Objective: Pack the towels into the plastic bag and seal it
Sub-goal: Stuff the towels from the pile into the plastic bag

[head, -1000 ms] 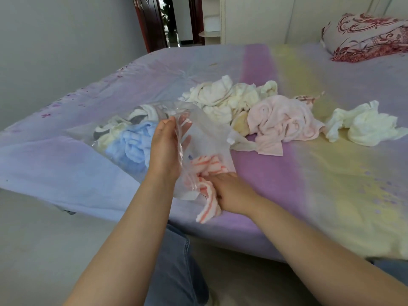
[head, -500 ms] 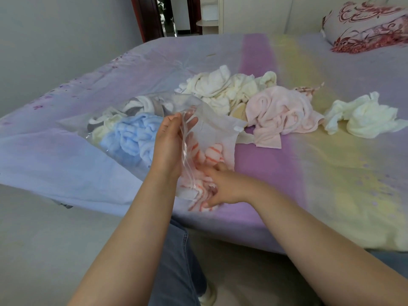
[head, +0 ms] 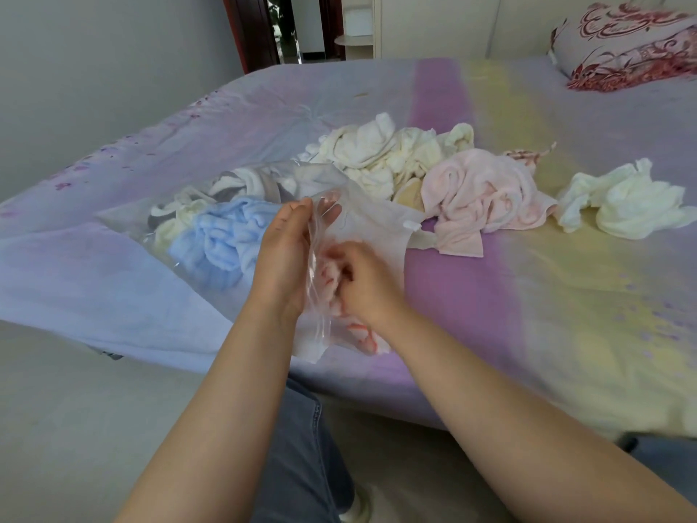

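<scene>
A clear plastic bag (head: 373, 224) lies on the bed, its mouth facing me. Inside it sit a light blue towel (head: 222, 239) and a grey-and-white towel (head: 249, 183). My left hand (head: 283, 254) pinches the bag's near rim and holds the mouth up. My right hand (head: 362, 285) is inside the mouth, closed on a red-and-white striped towel (head: 332, 281) whose end trails out at the bag's lower edge. Loose on the bed beyond are a cream towel pile (head: 384, 152), a pink towel (head: 479, 194) and a white towel (head: 626, 205).
The bed (head: 565, 315) has a purple, yellow and lilac sheet, and its near edge runs just under my hands. A red-patterned pillow (head: 626, 43) sits at the far right. A grey wall is on the left, a doorway behind. My jeans-clad knees are below.
My right hand has pushed the striped towel from outside the bag's edge into its mouth. My left hand kept hold of the rim and lifted it slightly.
</scene>
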The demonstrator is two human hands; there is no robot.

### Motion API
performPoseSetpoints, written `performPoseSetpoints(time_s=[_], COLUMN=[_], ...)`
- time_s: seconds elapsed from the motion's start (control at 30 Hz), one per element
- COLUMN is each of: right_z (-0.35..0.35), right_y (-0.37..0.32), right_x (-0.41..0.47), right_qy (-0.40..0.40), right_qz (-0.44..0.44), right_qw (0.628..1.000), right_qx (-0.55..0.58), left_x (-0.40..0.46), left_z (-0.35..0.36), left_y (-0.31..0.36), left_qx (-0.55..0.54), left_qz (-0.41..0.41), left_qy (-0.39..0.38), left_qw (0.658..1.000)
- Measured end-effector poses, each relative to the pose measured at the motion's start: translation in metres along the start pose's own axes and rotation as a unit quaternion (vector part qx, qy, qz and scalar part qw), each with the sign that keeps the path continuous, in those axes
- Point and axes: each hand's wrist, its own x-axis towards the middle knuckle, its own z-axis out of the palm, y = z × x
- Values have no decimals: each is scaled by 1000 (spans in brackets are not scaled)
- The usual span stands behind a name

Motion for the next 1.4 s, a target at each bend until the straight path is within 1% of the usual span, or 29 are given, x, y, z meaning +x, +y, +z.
performPoseSetpoints(time_s=[0.03,0.1,0.13,0.17,0.2,0.23,0.27,0.3,0.33,0.37,0.4,0.47,0.5,0.53,0.63,0.7,0.8,0.87,0.93,1.0,1.07,1.13,1.17,1.23,1.3,1.33,1.4], right_z=[5,8,5,-1,-8,-15,-22,-28,-34,-37,-39,-32,-26,-18,15,31,39,38,33,21,2,-19,-30,-53,-77,-88,-107], right_y=[-3,0,4,7,8,7,5,4,3,3,2,2,2,3,4,-2,-15,-16,-12,-7,0,9,13,23,38,48,69], right_x=[0,2,2,0,-3,-8,-14,-20,-25,-27,-29,-28,-26,-23,3,25,51,58,57,46,27,5,-6,-23,-23,-18,3], right_qy=[-78,-236,-274,-270,-229,-168,-110,-74,-71,-102,-154,-261,-294,-304,-282,-274,-238,-237,-255,-266,-236,-146,-89,32,129,160,183], right_qz=[-7,-4,-7,-12,-17,-20,-20,-10,12,41,59,68,76,91,145,143,155,170,168,137,87,32,18,18,38,56,90], right_qw=[996,967,956,957,968,982,990,993,990,982,969,943,932,927,932,937,956,956,952,952,962,981,991,999,991,985,978], right_qx=[-44,-96,-102,-106,-101,-88,-80,-89,-118,-157,-185,-193,-197,-201,-178,-161,-70,-8,-10,-62,-109,-122,-94,-39,-20,-15,-49], left_x=[-1,-1,-1,-1,-1,-1,-1,-1,-2,-2,-3,-3,-3,-4,-6,-4,3,9,14,17,18,17,17,20,21,22,24], left_z=[1,0,-3,-6,-10,-12,-13,-13,-11,-8,-5,1,3,5,5,3,-1,-4,-9,-12,-10,-5,-2,3,8,10,13], left_y=[0,4,6,8,10,10,10,9,8,6,5,3,3,3,2,2,5,9,12,11,7,2,-1,-6,-10,-12,-16], left_qx=[3,9,14,17,20,21,21,18,13,4,-4,-16,-22,-26,-38,-55,-74,-99,-108,-74,-38,-28,-29,-18,3,-2,-47], left_qz=[8,15,15,15,16,16,15,11,6,1,-2,-5,-6,-8,-10,-9,-23,-35,-35,-22,-10,-5,-2,11,22,28,44], left_qy=[0,-4,-5,-6,-5,-5,-4,-3,-1,0,3,11,13,13,18,30,40,58,70,62,55,50,47,45,47,50,70], left_qw=[1000,1000,1000,1000,1000,1000,1000,1000,1000,1000,1000,1000,1000,1000,999,998,996,993,991,995,998,998,998,999,999,998,995])
